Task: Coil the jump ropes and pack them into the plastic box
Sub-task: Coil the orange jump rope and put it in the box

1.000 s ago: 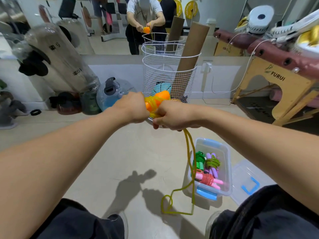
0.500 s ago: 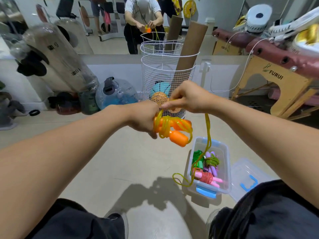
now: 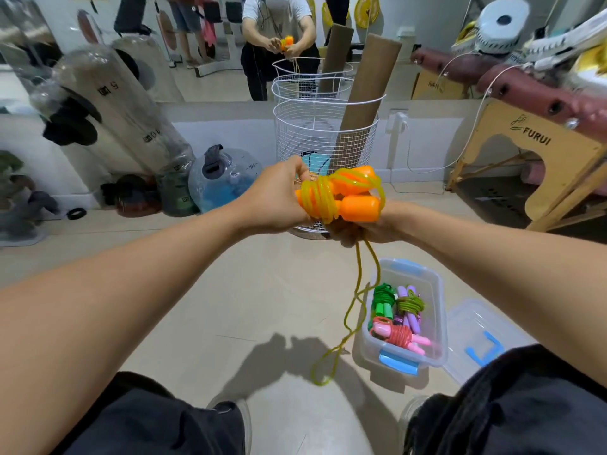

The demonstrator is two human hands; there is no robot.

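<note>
My left hand [image 3: 274,198] grips the two orange handles [image 3: 356,205] of a jump rope, with several turns of yellow cord [image 3: 320,198] wound round them. My right hand [image 3: 364,229] sits just below the handles and holds the cord where it leaves the bundle. The free loop of yellow cord [image 3: 349,316] hangs from there down to the floor. The clear plastic box [image 3: 438,290] with blue latches stands on the floor below, at the right. It holds a coiled green rope [image 3: 382,298], a purple one [image 3: 409,307] and a pink one [image 3: 399,334].
The box's clear lid [image 3: 476,336] lies on the floor to its right. A white wire basket [image 3: 323,126] with cardboard tubes stands ahead by a mirror wall. Water bags [image 3: 226,178] lean at the left, a wooden massage table [image 3: 542,152] at the right. My knees frame the bottom edge.
My right hand came down from above the handles to beneath them, laying another turn of cord. The handles rose and tilted. The hanging loop is shorter than a second ago.
</note>
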